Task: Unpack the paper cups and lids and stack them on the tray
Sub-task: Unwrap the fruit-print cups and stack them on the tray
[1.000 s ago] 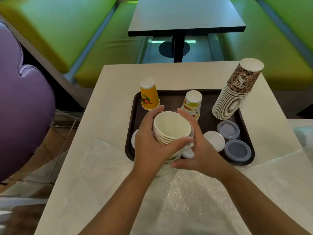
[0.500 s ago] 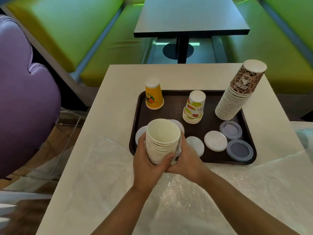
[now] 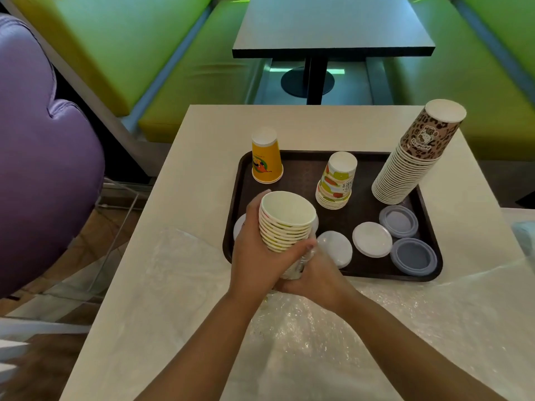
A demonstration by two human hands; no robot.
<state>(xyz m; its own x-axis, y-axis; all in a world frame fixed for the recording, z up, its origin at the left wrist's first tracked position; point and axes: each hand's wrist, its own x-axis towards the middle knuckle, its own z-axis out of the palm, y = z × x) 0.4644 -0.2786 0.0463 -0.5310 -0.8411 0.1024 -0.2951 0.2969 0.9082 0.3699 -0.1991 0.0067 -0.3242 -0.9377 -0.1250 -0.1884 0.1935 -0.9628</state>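
Our left hand (image 3: 254, 256) grips a nested stack of paper cups (image 3: 285, 222), mouths up, fingers curled round the rims on its left side and thumb across the front. Our right hand (image 3: 314, 277) is curled round the lower end of the same stack, where a clear plastic sleeve (image 3: 298, 266) is bunched against the cups. The stack is tilted, held over the near-left part of the brown tray (image 3: 301, 169).

On the tray we count:
- one yellow cup stack (image 3: 266, 159), upside down, far left;
- one stack with fruit print (image 3: 337, 180), upside down, centre;
- one tall leaning stack with leopard print (image 3: 417, 154), upside down, far right corner;
- two white lids (image 3: 372, 239) near the front, one just beside our right hand;
- two grey-blue lids (image 3: 412, 256) at the near right, touching.

A further white lid (image 3: 238, 225) shows partly behind our left hand.

The tray sits on a beige table (image 3: 202, 157). Clear wrapping film (image 3: 304, 328) lies crumpled across the near side of the table.
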